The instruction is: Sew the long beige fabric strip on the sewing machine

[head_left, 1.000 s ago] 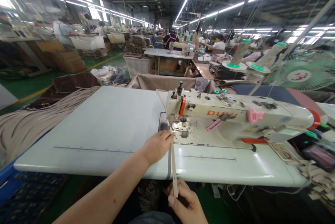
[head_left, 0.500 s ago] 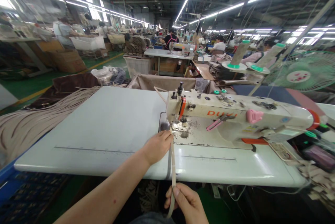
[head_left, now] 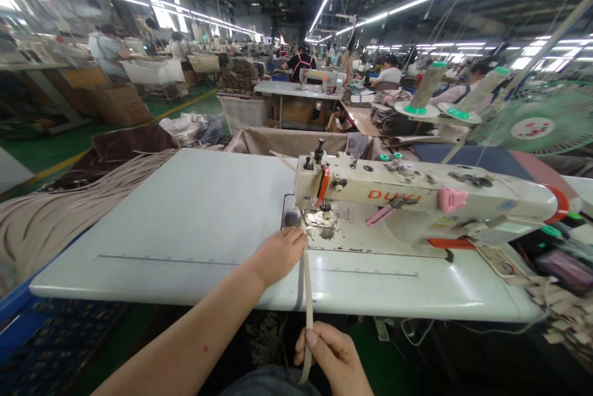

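A narrow beige strap [head_left: 309, 290] runs from under the needle of the sewing machine [head_left: 398, 189] down over the front edge of the white table [head_left: 194, 204]. My left hand [head_left: 282, 252] lies just in front of the presser foot, its fingers closed on the strap; the fingertips partly hide the stitching spot. Below the table edge, my right hand [head_left: 331, 349] pinches the same strap between thumb and fingers, and its loose end hangs past them. Behind the machine head, another stretch of strap [head_left: 282, 160] sticks out at the back left.
Long beige strips [head_left: 83, 204] are heaped at the left of the table, above a blue crate [head_left: 50, 328]. At the right stand thread cones [head_left: 426, 90] and a green fan [head_left: 532, 127]. Fabric scraps [head_left: 567, 315] lie at the right edge. Other people work farther back.
Both hands keep their hold on the strap and have hardly moved. The view has shifted slightly, and the strap's end behind the machine sits a little differently.
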Motion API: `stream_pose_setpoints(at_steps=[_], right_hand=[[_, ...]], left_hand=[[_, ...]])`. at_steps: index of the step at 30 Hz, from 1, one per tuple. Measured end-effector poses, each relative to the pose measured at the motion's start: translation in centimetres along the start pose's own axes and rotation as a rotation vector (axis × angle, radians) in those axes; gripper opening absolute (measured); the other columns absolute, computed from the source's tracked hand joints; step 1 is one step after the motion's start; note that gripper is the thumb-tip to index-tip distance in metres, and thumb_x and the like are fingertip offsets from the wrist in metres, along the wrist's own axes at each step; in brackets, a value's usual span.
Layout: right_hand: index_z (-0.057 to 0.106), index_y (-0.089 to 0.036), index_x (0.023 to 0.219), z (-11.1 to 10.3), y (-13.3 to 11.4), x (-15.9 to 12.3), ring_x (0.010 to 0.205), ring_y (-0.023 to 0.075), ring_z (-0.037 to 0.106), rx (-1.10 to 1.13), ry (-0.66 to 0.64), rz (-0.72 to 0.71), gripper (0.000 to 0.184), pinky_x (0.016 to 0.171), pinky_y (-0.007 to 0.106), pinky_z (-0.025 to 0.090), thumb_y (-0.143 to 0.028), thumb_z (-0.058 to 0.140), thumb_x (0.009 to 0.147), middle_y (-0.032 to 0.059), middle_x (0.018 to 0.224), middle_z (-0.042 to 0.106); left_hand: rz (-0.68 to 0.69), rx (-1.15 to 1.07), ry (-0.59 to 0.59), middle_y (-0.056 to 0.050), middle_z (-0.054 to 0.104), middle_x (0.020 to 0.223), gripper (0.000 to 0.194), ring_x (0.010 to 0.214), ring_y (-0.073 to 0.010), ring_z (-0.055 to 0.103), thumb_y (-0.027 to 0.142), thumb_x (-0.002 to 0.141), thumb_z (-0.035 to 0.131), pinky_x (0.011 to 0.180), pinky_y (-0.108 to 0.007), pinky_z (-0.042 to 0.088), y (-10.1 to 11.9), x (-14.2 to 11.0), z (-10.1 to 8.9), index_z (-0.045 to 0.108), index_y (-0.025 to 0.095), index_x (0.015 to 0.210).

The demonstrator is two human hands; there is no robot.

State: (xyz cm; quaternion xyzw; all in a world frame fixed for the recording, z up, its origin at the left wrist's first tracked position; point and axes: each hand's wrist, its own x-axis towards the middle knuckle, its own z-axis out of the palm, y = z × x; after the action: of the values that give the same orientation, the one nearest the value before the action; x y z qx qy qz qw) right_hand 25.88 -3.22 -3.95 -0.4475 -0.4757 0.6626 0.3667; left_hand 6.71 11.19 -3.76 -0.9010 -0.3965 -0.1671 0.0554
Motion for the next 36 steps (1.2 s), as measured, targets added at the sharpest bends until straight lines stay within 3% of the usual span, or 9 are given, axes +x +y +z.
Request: stream_pose_setpoints(at_steps=[5,12,17,28,33,36], right_hand=[[0.078,-0.017,0.073,0.1,-0.4,-0.2,0.066,0.0179,0.062,-0.002,-0.010,0.005,0.050,0.067,0.028,0.047,-0.063,0.069,0.090,0.0050,0.066,0.070],[0.077,-0.016,0.069,-0.3,1.9,0.3,0.063,0.0179,0.062,-0.015,0.006,-0.015,0.054,0.063,0.028,0.046,-0.065,0.068,0.089,0.0053,0.064,0.068],[0.077,-0.016,0.069,-0.7,3.2,0.7,0.059,0.0163,0.059,-0.045,-0.017,-0.072,0.055,0.059,0.027,0.044,-0.065,0.066,0.091,0.0046,0.062,0.065],[0.077,-0.016,0.077,-0.8,3.3,0.4,0.059,0.0158,0.060,0.019,-0.029,-0.032,0.050,0.060,0.026,0.043,-0.064,0.070,0.088,0.0051,0.063,0.069],[0.076,-0.020,0.095,-1.5,4.5,1.0,0.059,0.0156,0.058,0.048,-0.053,-0.100,0.040,0.058,0.026,0.041,-0.059,0.072,0.089,0.0041,0.067,0.070],[0.077,-0.020,0.086,-1.5,4.1,1.0,0.065,0.0166,0.058,-0.032,-0.062,-0.192,0.035,0.063,0.027,0.042,-0.054,0.069,0.092,0.0036,0.072,0.066]], left_hand=[[0.000,0.001,0.004,-0.011,0.064,0.117,0.018,0.123,-0.0257,0.059,0.018,0.105,0.046,0.107,-0.039,0.053,0.0,0.0,0.0,0.061,0.014,0.114],[0.057,0.050,-0.005,-0.011,0.066,0.118,0.017,0.126,-0.0271,0.059,0.015,0.103,0.048,0.113,-0.040,0.050,-0.1,0.2,0.0,0.063,0.013,0.111],[-0.025,-0.039,0.043,-0.012,0.063,0.128,0.020,0.135,-0.0276,0.053,0.015,0.102,0.048,0.117,-0.043,0.047,-0.2,0.5,0.2,0.058,0.014,0.120],[-0.110,-0.137,0.075,-0.015,0.060,0.133,0.026,0.133,-0.0275,0.056,0.013,0.098,0.052,0.117,-0.044,0.048,-0.1,0.7,-0.1,0.053,0.014,0.125],[-0.063,-0.060,0.024,-0.010,0.062,0.124,0.018,0.129,-0.0264,0.058,0.016,0.103,0.048,0.112,-0.040,0.051,-0.1,0.4,0.2,0.057,0.016,0.118],[-0.037,-0.042,0.002,-0.010,0.063,0.121,0.016,0.124,-0.0257,0.059,0.016,0.104,0.048,0.109,-0.039,0.053,-0.1,0.2,0.2,0.059,0.016,0.116]])
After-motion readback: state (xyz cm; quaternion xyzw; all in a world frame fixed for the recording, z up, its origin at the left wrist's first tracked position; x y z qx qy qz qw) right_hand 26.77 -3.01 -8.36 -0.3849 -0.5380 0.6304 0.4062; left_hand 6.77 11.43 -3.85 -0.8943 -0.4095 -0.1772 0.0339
